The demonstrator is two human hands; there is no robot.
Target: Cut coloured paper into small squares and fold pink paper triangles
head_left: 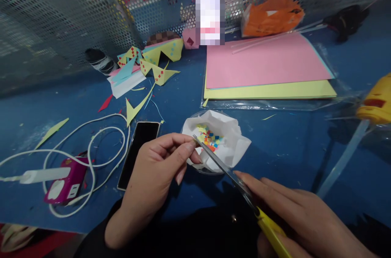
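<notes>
My right hand (pixel 302 217) grips yellow-handled scissors (pixel 232 176), index finger stretched along the blades, which point up-left toward my left hand. My left hand (pixel 159 168) is pinched, fingertips together at the scissor tips; what it holds there is too small to make out. Both meet just over a small clear dish lined with white tissue (pixel 235 136), which holds several tiny coloured paper squares (pixel 210 137).
A dark phone (pixel 139 152) lies left of the dish, beside a magenta power bank (pixel 65 182) with a white cable (pixel 91 144). Pink and yellow paper sheets (pixel 265 66) lie behind; folded paper pieces (pixel 152 62) back left; a yellow glue gun (pixel 375 103) right. Perforated metal screen at rear.
</notes>
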